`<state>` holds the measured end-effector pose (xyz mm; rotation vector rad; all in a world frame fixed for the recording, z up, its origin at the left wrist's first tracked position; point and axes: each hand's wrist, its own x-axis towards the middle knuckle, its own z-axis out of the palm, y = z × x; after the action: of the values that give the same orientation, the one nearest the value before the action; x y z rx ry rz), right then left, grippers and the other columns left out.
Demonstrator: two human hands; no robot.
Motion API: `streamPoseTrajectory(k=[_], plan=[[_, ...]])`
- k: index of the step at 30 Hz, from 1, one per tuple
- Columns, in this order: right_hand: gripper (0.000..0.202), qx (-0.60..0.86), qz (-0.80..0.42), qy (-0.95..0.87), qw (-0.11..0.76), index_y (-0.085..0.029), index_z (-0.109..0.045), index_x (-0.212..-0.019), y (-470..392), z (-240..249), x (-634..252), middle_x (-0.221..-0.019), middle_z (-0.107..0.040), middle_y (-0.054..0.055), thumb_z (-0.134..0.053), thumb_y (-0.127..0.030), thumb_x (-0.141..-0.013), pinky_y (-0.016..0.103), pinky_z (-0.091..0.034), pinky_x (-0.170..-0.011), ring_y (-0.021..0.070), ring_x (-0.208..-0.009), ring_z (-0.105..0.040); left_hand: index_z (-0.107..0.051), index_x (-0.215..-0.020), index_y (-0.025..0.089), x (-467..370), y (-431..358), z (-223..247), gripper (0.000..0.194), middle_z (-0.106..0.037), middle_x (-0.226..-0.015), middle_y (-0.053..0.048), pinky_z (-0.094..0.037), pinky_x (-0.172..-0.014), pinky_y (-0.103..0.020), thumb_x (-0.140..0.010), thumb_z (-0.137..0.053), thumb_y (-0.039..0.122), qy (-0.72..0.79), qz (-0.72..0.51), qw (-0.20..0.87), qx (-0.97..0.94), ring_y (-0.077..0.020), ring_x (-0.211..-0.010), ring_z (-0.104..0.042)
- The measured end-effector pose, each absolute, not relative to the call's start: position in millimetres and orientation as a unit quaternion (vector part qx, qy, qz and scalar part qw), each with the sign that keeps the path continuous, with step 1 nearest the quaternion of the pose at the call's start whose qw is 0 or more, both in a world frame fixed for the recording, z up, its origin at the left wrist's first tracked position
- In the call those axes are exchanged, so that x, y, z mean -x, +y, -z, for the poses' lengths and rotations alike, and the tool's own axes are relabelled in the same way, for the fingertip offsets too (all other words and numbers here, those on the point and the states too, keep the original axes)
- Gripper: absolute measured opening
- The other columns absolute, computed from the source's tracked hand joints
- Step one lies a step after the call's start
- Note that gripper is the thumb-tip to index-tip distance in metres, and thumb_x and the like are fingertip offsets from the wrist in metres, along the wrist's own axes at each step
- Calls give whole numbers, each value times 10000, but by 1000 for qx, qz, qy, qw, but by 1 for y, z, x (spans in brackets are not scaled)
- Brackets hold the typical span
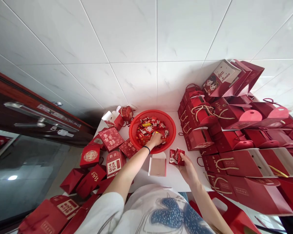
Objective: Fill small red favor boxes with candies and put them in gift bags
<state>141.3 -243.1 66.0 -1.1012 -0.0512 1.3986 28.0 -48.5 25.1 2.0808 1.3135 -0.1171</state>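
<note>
A round red plastic basket stands on the white table against the wall, with red-wrapped candies inside. My left hand reaches over its front rim into the candies, fingertips together and partly hidden among the wrappers; what they pinch is too small to make out. To the right of the basket, my right hand grips several red candy packets between thumb and fingers, just above the table. Between my forearms sits an open box with a pale inside and its flap up.
Red gift boxes are heaped at the left. Stacked red boxes with rope handles fill the right side, topped by folded bags. A tiled wall rises behind, and a door with a metal handle is at the far left.
</note>
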Motion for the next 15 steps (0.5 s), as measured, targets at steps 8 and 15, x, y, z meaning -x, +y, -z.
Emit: streamPoseTrajectory(k=[8, 15], plan=[[298, 478, -597, -8, 645, -210, -739, -910, -257, -55, -144, -900, -759, 47, -838, -380, -686, 386, -598, -715, 241, -836, -701, -735, -804, 114, -46, -42, -4, 107, -762, -960, -200, -505, -894, -369, -698, -739, 102, 522, 51, 339, -781, -325, -1029, -697], [306, 488, -590, -2, 643, -205, -745, -903, -261, -54, -147, -890, -752, 35, -843, -374, -667, 327, -584, -672, 210, -798, -688, -725, -771, 136, -7, -47, -7, 132, -750, -776, -68, -528, -768, -299, -807, -660, 246, 507, -95, 439, -736, -212, -797, -692]])
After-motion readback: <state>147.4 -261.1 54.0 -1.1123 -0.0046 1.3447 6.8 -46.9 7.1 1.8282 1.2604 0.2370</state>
